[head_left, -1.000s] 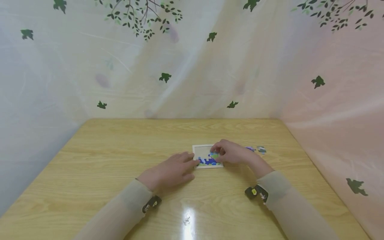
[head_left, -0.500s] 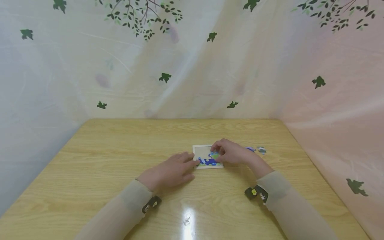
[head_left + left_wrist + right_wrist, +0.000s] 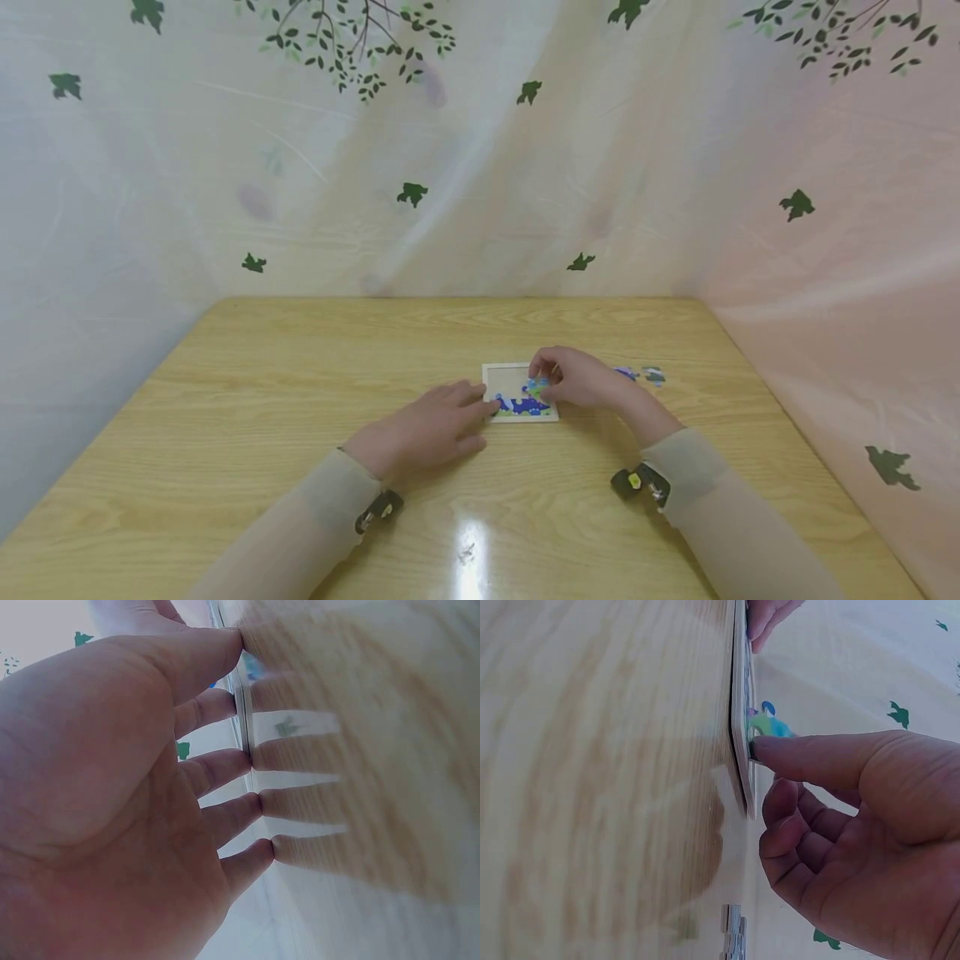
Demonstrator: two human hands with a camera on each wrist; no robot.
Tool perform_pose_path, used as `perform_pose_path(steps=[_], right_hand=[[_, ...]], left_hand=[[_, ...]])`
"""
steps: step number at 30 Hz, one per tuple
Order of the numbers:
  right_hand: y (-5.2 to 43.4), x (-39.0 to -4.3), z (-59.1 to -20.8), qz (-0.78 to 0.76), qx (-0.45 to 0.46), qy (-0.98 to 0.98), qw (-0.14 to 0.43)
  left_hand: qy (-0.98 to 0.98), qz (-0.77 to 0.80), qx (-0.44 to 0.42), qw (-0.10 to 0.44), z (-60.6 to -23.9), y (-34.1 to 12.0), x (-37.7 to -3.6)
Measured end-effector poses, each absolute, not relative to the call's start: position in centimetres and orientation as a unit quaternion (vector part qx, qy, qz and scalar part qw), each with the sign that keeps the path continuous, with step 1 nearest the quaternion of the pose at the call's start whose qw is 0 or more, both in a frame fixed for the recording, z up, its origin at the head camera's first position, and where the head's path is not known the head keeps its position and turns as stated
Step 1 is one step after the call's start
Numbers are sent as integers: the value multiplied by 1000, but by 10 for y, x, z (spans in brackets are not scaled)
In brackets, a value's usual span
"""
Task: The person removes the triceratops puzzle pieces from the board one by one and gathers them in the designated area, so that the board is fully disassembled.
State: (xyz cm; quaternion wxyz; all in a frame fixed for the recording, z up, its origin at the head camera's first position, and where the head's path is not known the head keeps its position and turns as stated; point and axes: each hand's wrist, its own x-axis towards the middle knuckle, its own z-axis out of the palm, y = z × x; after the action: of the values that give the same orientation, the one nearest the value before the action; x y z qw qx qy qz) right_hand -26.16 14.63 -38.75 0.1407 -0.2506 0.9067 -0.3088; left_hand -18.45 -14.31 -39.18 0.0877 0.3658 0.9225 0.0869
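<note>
2 hands (image 3: 420, 429) (image 3: 577, 379) partly cover puzzle tray (image 3: 501, 383); picture unclear.

Both arms are covered by long, pale beige sleeves (image 3: 720, 508) reaching the wrists. A small black device with a yellow spot is strapped at each wrist (image 3: 640, 482). The left hand (image 3: 420, 433) and right hand (image 3: 581, 379) are left bare.

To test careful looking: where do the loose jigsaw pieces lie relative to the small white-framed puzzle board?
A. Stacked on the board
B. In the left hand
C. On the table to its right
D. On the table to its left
C: the loose jigsaw pieces lie on the light wooden table, right of the small white-framed puzzle board, beyond the right hand.
</note>
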Motion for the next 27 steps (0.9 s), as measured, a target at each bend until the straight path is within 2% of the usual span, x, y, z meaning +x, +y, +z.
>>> perform_pose_path(steps=[27], right_hand=[[148, -259, -384, -320, -262, 897, 155]], left_hand=[[923, 84, 365, 91, -391, -144, -183]])
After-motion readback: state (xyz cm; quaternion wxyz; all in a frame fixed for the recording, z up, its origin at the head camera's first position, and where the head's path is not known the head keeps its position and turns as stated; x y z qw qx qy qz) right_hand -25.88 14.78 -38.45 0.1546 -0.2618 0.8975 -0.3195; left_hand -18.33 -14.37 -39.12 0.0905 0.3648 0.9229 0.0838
